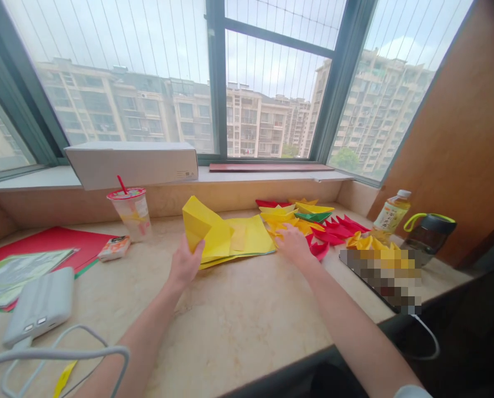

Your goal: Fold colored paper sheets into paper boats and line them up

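Note:
My left hand point(186, 260) is closed on a sheet of yellow paper point(199, 221), which stands up with a bent upper part. Behind and right of it lie more yellow paper sheets point(257, 236), flat in a stack on the table. My right hand point(293, 243) is at the right edge of that stack, its fingers stretched out beside a yellow folded paper piece point(277, 216). I cannot tell whether the fingertips touch it. Around it sit several boat-like folded papers: red ones point(338, 229), a green one point(313, 216) and yellow ones.
On the left are a plastic cup point(133, 215) with a red straw, a small packet point(114, 247), red paper point(56, 243) and a white power bank point(43, 307) with cables. At right stand a drink bottle point(391, 213), a dark bottle point(427, 235) and a phone point(367, 276).

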Tool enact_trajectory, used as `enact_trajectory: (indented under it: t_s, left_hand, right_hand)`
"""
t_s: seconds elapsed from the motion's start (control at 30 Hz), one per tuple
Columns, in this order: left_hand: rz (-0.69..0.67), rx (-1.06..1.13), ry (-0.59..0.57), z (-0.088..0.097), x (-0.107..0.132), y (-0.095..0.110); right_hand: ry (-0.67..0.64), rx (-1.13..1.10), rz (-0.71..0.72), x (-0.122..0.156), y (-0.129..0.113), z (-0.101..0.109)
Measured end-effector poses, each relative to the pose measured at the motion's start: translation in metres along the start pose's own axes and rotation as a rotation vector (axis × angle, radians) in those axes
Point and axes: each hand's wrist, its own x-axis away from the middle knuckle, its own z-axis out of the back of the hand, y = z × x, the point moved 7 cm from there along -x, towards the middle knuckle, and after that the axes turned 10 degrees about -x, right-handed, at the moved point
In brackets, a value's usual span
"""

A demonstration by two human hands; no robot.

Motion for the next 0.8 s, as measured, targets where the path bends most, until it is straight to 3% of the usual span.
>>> enact_trajectory:
  t_s: [0.13, 0.47, 0.63, 0.8]
  left_hand:
    - [0.049, -0.031, 0.01, 0.003, -0.003, -0.007]
    - [0.135, -0.12, 0.081, 0.015, -0.009, -0.028]
    - [0.171, -0.136, 0.105, 0.022, -0.009, -0.03]
    - [0.203, -0.13, 0.133, 0.027, -0.009, -0.033]
  right_hand:
    - [0.01, -0.021, -0.035, -0.003, 0.003, -0.004]
    - [0.152, -0.124, -0.135, -0.002, 0.008, 0.021]
    - [0.122, -0.138, -0.171, -0.006, 0.012, 0.015]
    - [0.062, -0.142, -0.106, -0.008, 0.007, 0.001]
